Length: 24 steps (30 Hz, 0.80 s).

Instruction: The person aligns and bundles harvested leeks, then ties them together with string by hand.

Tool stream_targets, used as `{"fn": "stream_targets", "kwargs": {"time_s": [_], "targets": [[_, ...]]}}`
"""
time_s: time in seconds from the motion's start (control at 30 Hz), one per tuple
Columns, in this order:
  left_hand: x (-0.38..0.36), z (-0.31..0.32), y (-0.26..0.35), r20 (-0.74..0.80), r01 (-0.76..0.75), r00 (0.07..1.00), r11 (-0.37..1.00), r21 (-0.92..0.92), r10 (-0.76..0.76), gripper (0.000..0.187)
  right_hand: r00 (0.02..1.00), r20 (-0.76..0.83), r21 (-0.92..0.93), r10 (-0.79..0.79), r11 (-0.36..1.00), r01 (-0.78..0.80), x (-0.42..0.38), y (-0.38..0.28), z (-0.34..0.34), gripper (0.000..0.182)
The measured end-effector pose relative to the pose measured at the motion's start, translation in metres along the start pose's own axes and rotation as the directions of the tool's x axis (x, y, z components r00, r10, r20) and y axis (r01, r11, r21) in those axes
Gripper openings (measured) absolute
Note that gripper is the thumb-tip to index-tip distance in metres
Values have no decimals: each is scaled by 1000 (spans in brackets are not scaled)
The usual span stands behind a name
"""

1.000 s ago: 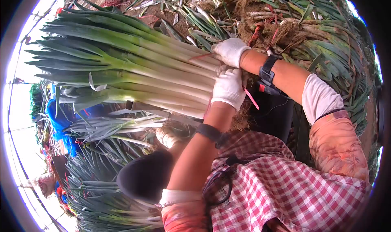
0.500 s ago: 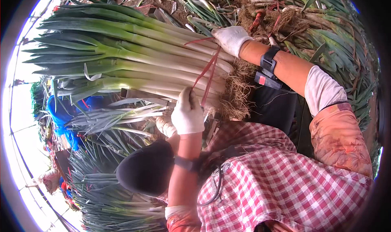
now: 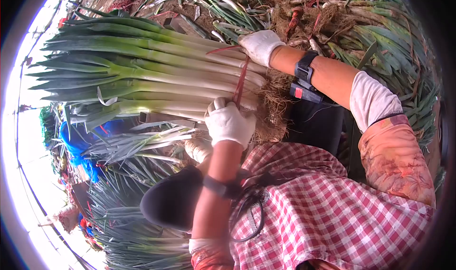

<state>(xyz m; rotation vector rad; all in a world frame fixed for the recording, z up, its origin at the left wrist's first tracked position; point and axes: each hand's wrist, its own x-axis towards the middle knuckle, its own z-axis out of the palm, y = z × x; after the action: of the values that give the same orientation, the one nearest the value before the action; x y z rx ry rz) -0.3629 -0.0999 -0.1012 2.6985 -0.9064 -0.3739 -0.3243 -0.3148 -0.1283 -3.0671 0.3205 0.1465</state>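
Note:
A thick bundle of leeks (image 3: 180, 75) lies across the view, with green leaves at the left and a mass of roots (image 3: 274, 108) at the right. A red tie (image 3: 242, 80) crosses its white stalks near the roots. My right hand (image 3: 261, 47), in a white glove, pinches the tie at the bundle's upper edge, where a loose end points left. At the lower edge my left hand (image 3: 230, 123), also gloved, is closed on the lower part of the tie, its fingers curled against the stalks. Its fingertips are partly hidden.
Under the bundle's lower side runs a metal edge (image 3: 173, 121). More leeks (image 3: 142, 232) lie at lower left, near blue plastic (image 3: 76, 144). Loose leeks (image 3: 380, 47) fill the upper right. A dark rounded object (image 3: 171, 199) is beside my left forearm.
My left hand has moved right and slightly down, and its back now faces up more. My right hand has shifted a little left. The tie's two spread strands now lie close together.

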Motion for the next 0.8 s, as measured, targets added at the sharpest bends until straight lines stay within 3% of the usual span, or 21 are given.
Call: {"fn": "stream_targets", "kwargs": {"time_s": [0.03,0.1,0.17,0.3,0.33,0.4,0.43,0.5,0.63,0.7,0.8], "targets": [[0,8,1,7,-7,1000,1000,6,7,32,1000,7,13,1,1000,-1,-1,0,-1,18],[2,19,6,-115,120,987,991,59,-113,32,1000,12,26,4,1000,-5,-2,-3,-5,19],[1,23,0,-172,109,981,988,106,-90,29,995,96,34,30,999,-33,-3,-5,-11,21],[-2,7,-8,-119,-24,992,990,137,40,23,994,111,36,23,999,-28,-2,-4,-12,22],[-4,3,-9,-90,-70,992,970,234,93,21,999,34,40,-8,999,7,0,0,-2,18],[-3,-10,-4,-41,-189,973,883,430,228,15,1000,31,42,-4,999,3,-2,0,-3,18],[0,-15,1,-42,-189,972,881,434,229,15,1000,25,38,-6,999,5,-1,0,-4,18],[6,-24,13,174,-125,983,878,462,48,15,999,38,48,-3,999,1,0,0,-5,17],[11,-28,26,255,-167,967,796,582,17,16,988,156,67,16,997,-27,-3,-3,-18,22],[17,-36,33,384,-263,923,773,577,27,19,988,156,94,10,995,-25,-4,-2,-19,23],[27,-18,25,380,-260,924,785,562,35,20,991,135,126,14,992,-31,-4,-2,-18,23]]}}
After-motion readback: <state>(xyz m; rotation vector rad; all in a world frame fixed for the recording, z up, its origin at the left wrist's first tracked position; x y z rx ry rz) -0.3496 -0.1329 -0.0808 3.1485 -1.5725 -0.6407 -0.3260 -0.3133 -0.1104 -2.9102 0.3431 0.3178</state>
